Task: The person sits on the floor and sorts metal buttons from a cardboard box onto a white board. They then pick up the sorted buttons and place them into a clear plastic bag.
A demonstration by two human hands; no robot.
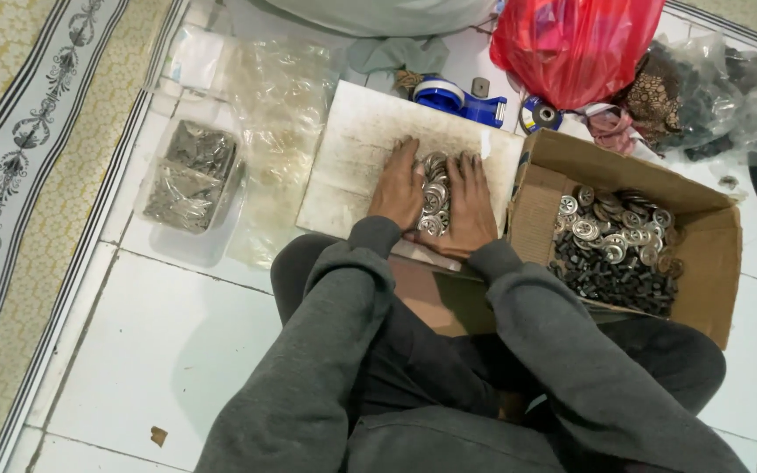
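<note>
A small heap of round silver metal buttons [434, 191] lies on a worn white board [357, 149] on the floor. My left hand [399, 186] rests flat against the heap's left side. My right hand [470, 203] lies flat against its right side, so the two palms cup the pile between them. Fingers of both hands point away from me. Grey sleeves cover both arms down to the wrists.
An open cardboard box [711, 254] at right holds more silver buttons and small dark parts. A clear bag of metal pieces [190, 175] lies at left, beside empty clear bags [282, 114]. A blue tape dispenser [462, 98] and red plastic bag [571, 44] sit behind. A patterned rug [19, 175] borders the left.
</note>
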